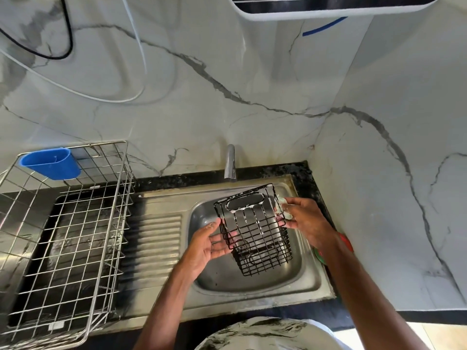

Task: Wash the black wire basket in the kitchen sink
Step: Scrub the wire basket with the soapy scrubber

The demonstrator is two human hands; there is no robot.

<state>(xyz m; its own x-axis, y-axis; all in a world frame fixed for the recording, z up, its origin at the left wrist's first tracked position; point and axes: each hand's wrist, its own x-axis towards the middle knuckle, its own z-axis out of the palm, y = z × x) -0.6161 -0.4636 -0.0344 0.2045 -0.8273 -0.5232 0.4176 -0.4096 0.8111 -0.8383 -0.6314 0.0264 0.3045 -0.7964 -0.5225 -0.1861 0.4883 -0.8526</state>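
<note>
Steel sink (255, 286); sudsy wire basket (255, 224), foamy sponge (282, 206)

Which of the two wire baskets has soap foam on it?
The small black wire basket held over the sink; white foam clings to its wires. The big silver rack shows none.

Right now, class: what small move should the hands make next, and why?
Probably slide the sponge in the right hand down the side of the basket: suds whiten mostly its upper wires, the lower ones look bare, and the left hand steadies it.
</note>
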